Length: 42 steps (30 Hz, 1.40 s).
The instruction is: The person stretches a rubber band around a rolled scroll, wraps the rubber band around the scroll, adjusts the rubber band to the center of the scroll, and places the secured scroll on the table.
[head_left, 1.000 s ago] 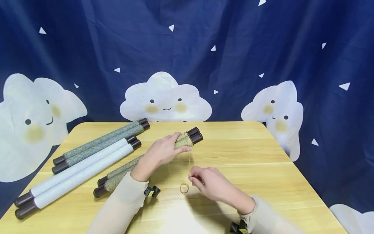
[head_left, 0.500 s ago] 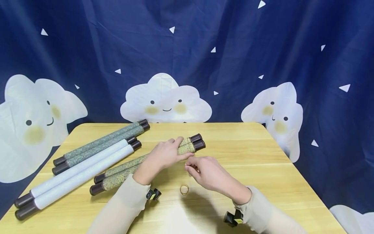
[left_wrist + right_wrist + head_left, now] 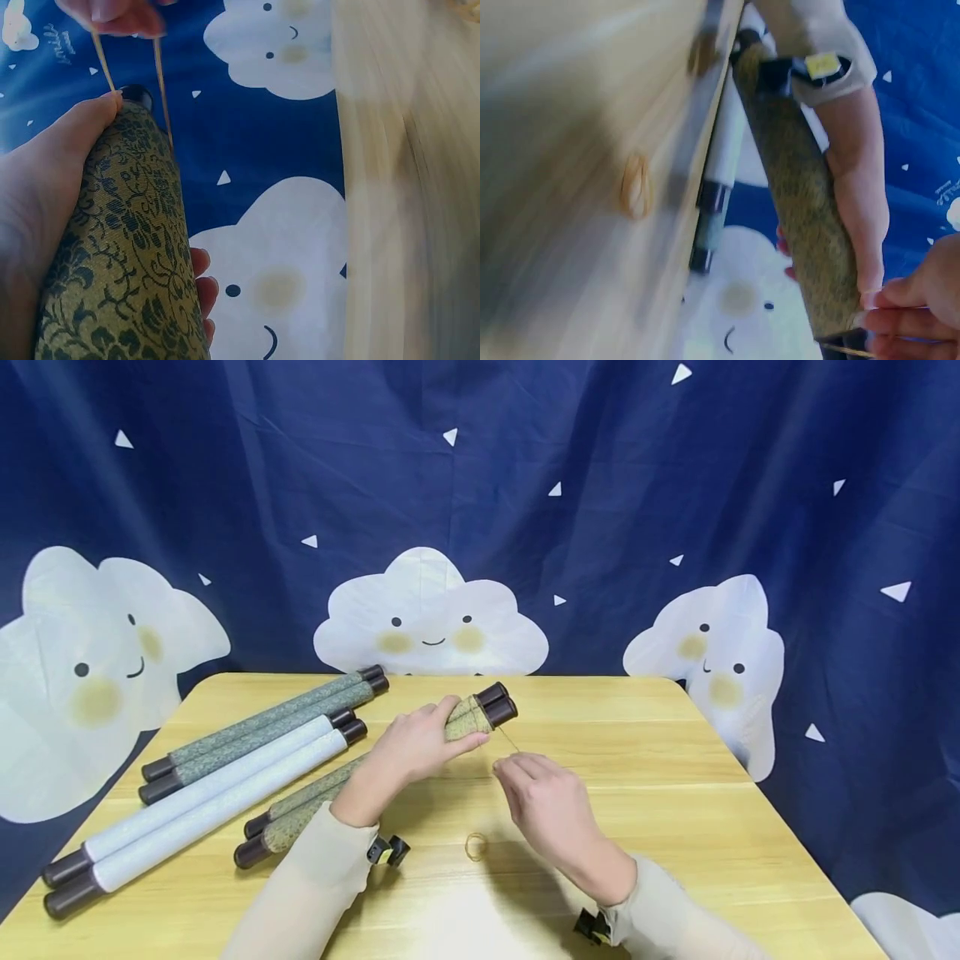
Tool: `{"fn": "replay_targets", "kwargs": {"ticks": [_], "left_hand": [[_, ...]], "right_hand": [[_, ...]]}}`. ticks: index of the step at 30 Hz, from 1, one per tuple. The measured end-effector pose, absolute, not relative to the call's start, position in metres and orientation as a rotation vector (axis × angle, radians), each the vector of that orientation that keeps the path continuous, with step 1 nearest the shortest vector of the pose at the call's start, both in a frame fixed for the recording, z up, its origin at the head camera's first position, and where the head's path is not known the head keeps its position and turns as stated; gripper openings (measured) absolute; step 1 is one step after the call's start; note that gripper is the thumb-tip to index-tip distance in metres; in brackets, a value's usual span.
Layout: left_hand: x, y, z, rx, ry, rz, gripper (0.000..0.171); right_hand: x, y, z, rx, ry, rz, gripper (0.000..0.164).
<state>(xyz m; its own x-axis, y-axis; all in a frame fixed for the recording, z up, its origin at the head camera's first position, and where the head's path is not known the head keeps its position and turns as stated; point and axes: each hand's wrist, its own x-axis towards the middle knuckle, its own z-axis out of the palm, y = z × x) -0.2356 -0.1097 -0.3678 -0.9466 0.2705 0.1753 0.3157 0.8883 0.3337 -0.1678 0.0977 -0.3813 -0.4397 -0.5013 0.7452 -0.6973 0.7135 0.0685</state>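
My left hand (image 3: pixel 411 745) grips a gold scroll (image 3: pixel 467 720) with a dark floral pattern, rolled from both sides into a double roll. Its dark-capped far end is tilted up off the table, while the near end sits lower behind my left forearm. Thumb on one side and fingers on the other show in the left wrist view. A thin rubber band (image 3: pixel 163 90) runs in two stretched strands from the scroll's capped end to my right hand (image 3: pixel 551 806), whose fingertips pinch it. Below the hands a second, loose rubber band (image 3: pixel 476 847) lies on the table.
To the left, a white double-rolled scroll (image 3: pixel 217 802) and a grey-green one (image 3: pixel 270 718) lie slantwise side by side on the wooden table (image 3: pixel 675 777). A dark blue curtain (image 3: pixel 585 427) with smiling clouds hangs behind the table's far edge.
The scroll's capped end dipped, then rose again in my left hand. My right hand went up close to that end, then drew off to the right with the band stretched.
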Motion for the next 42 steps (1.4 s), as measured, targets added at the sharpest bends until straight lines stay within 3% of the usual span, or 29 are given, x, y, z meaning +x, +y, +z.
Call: {"fn": "replay_targets", "kwargs": {"ticks": [11,21,28,36,42], "left_hand": [[-0.235,-0.112,-0.362,-0.408,-2.923,-0.509,0.098],[-0.229,-0.101,-0.373,-0.713,-2.95,-0.269,0.097],[-0.224,-0.091,-0.376,-0.795,-2.867,-0.254,0.073],[-0.228,-0.095,-0.372,-0.526,-2.892,-0.428,0.101],[-0.227,-0.097,-0.368,-0.46,-2.884,-0.412,0.1]], "right_hand": [[-0.164,0.093,-0.395,1.019,-2.108,0.329,0.008],[-0.169,0.082,-0.354,1.152,-2.134,0.394,0.012],[-0.164,0.071,-0.345,1.307,-2.114,0.201,0.021],[-0.154,0.082,-0.328,1.264,-2.064,-0.13,0.013],[-0.158,0.1,-0.313,1.153,-2.139,-0.397,0.017]]}}
